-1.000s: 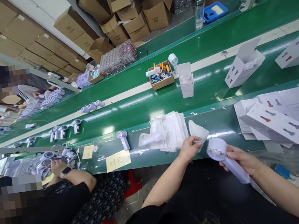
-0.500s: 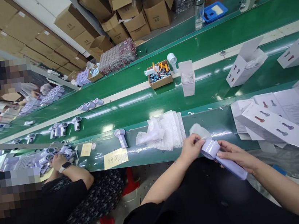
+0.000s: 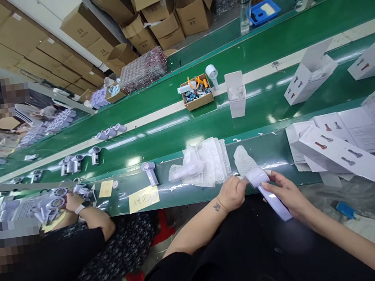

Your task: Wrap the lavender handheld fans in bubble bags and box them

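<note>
My right hand (image 3: 286, 192) is closed round a lavender handheld fan (image 3: 276, 202), whose handle slants down toward me. The fan's round head sits at the mouth of a white bubble-wrap bag (image 3: 243, 158). My left hand (image 3: 232, 193) pinches the near edge of that bag, close beside the fan head. The bag stretches away over the bench edge, and how far the head is inside it is hard to see. To the left lies a stack of bubble-wrap bags (image 3: 214, 162), with a wrapped fan (image 3: 187, 169) on it. Another lavender fan (image 3: 150, 173) rests farther left.
Printed white boxes (image 3: 344, 150) lie at the right. On the green conveyor stand an open white box (image 3: 237, 99) and a small carton of parts (image 3: 198, 100). A yellow note (image 3: 143, 199) lies near the bench edge. A co-worker's arm (image 3: 94, 217) is at the left.
The fan has moved left and up, bringing its head to the bag's mouth. My left hand has drawn the bag's edge toward the fan. The bag now extends away from me.
</note>
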Demonstrator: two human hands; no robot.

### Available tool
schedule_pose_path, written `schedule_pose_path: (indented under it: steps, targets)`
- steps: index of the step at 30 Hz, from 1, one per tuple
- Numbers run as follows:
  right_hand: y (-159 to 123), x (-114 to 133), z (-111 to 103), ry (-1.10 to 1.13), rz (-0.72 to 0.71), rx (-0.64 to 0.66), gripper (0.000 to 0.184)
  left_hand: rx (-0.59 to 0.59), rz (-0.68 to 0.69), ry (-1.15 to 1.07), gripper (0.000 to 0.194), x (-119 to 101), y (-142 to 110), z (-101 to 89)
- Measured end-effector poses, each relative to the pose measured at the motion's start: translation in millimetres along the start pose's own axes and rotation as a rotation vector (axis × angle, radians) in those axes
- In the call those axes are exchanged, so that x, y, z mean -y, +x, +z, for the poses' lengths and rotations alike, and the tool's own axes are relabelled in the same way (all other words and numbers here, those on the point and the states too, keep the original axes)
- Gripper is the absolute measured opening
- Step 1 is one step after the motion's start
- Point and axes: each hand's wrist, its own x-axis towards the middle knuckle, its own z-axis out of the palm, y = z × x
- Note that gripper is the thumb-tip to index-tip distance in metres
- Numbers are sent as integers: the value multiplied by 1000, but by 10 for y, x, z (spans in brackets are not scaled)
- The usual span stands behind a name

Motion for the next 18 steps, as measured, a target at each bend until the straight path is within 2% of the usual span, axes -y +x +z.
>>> schedule_pose_path:
  steps: [1,4,5,6,8,10,13,16,18]
  targets:
    - [21,-4,20,33,-15,-53,51,3,45,-21,22,-39,39,16]
    - [84,13,58,174,6,-171,50,65,293,-156,20,-113,176,33]
    - [97,27,62,217,30,-182,49,80,313,-183,20,-113,210,33]
    - [108,41,62,243,53,-177,48,85,269,-189,20,-102,233,35]
    - [129,55,55,230,69,-151,45,87,75,-185,20,-68,254,48]
    - [157,36,41,75,52,-144,37,106,-79,-252,19,-54,268,74]
    - [176,-8,-17,-197,50,-165,26,246,-274,-492,14,-99,341,83]
    - [52,83,-165,-524,-65,-127,28,398,-664,-751,11,-166,481,-36]
    - [-130,274,-294,-778,-186,-38,31,466,-813,-925,12,-200,586,-214]
